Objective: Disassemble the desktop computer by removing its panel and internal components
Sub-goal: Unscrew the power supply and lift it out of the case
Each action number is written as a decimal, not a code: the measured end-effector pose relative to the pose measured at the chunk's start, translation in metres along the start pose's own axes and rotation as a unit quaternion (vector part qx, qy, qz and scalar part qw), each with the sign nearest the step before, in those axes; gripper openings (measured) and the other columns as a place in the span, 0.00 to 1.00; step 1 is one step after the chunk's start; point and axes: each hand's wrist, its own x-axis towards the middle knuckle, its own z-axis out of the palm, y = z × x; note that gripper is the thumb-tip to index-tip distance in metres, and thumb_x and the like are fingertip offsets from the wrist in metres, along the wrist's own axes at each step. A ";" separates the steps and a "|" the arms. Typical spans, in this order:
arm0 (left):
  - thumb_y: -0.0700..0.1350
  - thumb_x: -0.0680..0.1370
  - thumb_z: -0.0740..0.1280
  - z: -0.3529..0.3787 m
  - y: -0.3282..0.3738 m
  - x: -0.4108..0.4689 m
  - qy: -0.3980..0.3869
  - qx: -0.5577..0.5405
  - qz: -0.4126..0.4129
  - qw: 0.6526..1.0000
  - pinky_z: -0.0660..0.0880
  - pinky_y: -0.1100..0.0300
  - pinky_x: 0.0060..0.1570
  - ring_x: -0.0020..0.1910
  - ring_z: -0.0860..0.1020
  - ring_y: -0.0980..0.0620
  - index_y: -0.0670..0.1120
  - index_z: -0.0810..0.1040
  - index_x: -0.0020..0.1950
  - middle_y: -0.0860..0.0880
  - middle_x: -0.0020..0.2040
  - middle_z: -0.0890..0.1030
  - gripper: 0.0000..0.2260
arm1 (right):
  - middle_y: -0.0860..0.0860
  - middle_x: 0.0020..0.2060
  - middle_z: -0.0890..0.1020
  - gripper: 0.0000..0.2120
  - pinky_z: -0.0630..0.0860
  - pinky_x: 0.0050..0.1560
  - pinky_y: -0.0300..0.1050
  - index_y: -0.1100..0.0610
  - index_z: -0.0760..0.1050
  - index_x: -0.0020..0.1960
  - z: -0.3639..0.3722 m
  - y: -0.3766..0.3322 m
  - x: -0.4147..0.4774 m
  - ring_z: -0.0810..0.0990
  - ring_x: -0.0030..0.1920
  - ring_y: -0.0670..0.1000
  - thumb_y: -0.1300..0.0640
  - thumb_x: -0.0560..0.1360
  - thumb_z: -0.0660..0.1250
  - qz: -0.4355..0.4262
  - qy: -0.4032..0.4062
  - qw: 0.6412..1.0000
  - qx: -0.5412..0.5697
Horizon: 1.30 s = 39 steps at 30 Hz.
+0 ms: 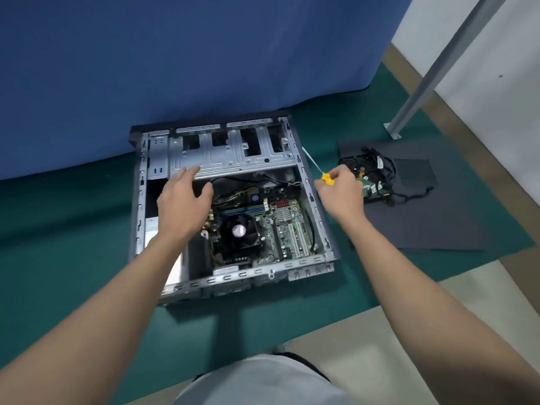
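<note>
clearly mid-strip: the computer case [233,283] lies open on the green floor mat [73,229], its panel [423,223] set aside to the right. the left hand [184,203] hovers spread above the cables [233,182]; the right hand [340,191] grips a screwdriver [312,163] beside the case. the next move probably calls for unscrewing what is left inside.

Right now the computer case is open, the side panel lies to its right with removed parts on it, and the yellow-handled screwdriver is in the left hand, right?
No. The head view shows the yellow-handled screwdriver in the right hand; the left hand hovers empty over the open computer case. The side panel and removed parts are as you said.
</note>
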 end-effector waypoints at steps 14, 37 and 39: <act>0.46 0.78 0.63 -0.075 -0.087 -0.091 -0.001 -0.204 -0.079 0.976 0.75 0.58 0.44 0.38 0.79 0.59 0.48 0.80 0.52 0.52 0.45 0.83 0.08 | 0.51 0.32 0.80 0.14 0.79 0.41 0.52 0.58 0.76 0.40 0.088 -0.077 -0.252 0.80 0.31 0.50 0.50 0.79 0.62 0.020 -0.100 0.988 0.118; 0.54 0.83 0.57 -0.027 -0.081 -0.142 -0.295 -0.503 -0.331 0.742 0.81 0.55 0.46 0.47 0.84 0.43 0.34 0.78 0.53 0.38 0.48 0.84 0.22 | 0.50 0.30 0.70 0.10 0.56 0.21 0.35 0.51 0.72 0.45 0.128 -0.049 -0.316 0.59 0.20 0.43 0.51 0.81 0.56 0.190 -0.199 0.912 0.304; 0.54 0.83 0.57 -0.025 -0.082 -0.142 -0.296 -0.515 -0.329 0.734 0.81 0.55 0.47 0.46 0.84 0.43 0.34 0.78 0.53 0.38 0.47 0.84 0.23 | 0.50 0.30 0.70 0.10 0.55 0.21 0.35 0.51 0.72 0.45 0.129 -0.049 -0.316 0.59 0.20 0.43 0.51 0.81 0.56 0.196 -0.201 0.907 0.314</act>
